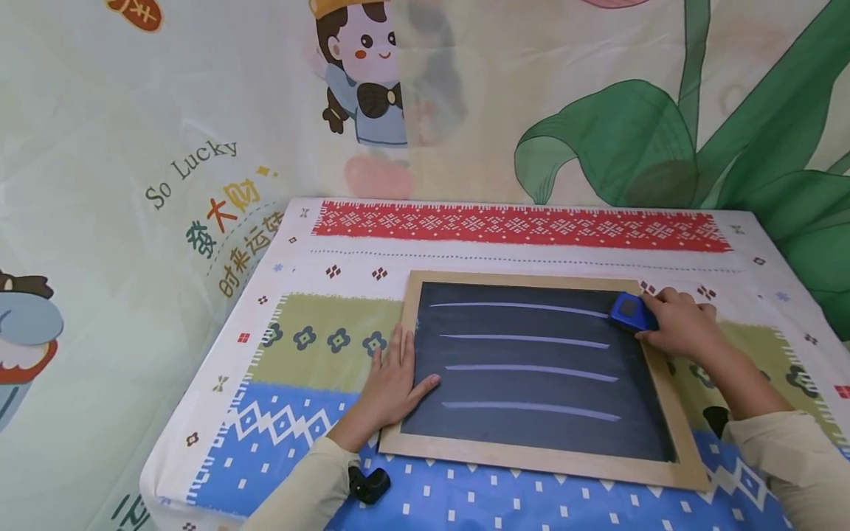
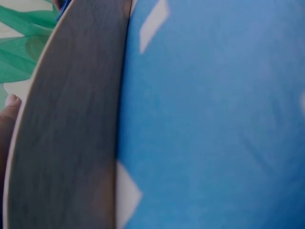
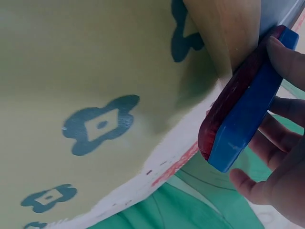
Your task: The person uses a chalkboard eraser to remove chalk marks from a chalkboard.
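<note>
A wood-framed blackboard [image 1: 531, 435] lies on the table, with several pale purple chalk lines drawn across its dark face. At its upper right corner my right hand [image 1: 684, 324] grips a blue chalkboard eraser [image 1: 632, 313], which covers the right end of the top line. In the right wrist view the eraser [image 3: 248, 114] shows a dark red felt side against the board's frame, pinched between thumb and fingers. My left hand [image 1: 392, 380] rests on the board's left edge, fingers straight and thumb over the dark face. Only a thumb tip [image 2: 13, 102] shows in the left wrist view.
A patterned cloth [image 1: 319, 457] in blue, green, white and red covers the table. Behind and to the left hang printed curtains [image 1: 478, 133] with cartoon figures and green leaves. A black wrist device [image 1: 369, 485] sits at the left sleeve.
</note>
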`<state>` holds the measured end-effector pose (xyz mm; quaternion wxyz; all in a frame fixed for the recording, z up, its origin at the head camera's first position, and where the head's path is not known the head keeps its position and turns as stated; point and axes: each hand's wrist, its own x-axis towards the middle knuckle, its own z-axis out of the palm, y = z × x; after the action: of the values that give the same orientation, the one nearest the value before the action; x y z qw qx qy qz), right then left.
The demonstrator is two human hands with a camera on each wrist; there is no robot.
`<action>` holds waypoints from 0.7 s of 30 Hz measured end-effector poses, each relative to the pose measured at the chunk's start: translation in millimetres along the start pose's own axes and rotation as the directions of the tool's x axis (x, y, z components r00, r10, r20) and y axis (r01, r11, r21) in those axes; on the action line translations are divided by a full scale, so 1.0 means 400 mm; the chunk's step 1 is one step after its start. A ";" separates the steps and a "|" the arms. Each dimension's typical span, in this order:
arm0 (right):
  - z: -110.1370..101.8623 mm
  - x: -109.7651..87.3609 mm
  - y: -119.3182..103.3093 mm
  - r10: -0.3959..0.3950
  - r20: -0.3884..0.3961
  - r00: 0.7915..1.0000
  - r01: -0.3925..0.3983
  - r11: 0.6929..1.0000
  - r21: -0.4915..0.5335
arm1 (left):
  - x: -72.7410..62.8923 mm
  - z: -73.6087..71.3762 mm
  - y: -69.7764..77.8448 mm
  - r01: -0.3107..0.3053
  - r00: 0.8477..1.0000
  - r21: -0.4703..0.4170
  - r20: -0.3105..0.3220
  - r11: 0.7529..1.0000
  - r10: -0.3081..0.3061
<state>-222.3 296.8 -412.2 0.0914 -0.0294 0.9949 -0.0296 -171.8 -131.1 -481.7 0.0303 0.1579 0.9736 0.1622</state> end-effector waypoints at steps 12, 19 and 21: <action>-0.011 0.016 0.007 -0.073 0.011 0.997 0.073 0.997 -0.031 | 0.009 -0.009 0.006 0.000 1.000 0.018 0.005 1.000 0.000; -0.003 0.023 0.004 -0.120 -0.004 0.993 0.120 0.992 -0.032 | 0.006 -0.007 0.007 0.009 1.000 0.017 0.009 1.000 -0.009; -0.004 0.026 0.000 -0.131 -0.008 0.991 0.130 0.991 -0.033 | 0.002 -0.004 0.006 0.013 1.000 0.016 0.010 1.000 -0.013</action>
<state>-232.8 296.0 -412.6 0.0836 -0.0958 0.9917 -0.0196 -172.1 -129.3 -479.3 0.0350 0.1526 0.9757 0.1536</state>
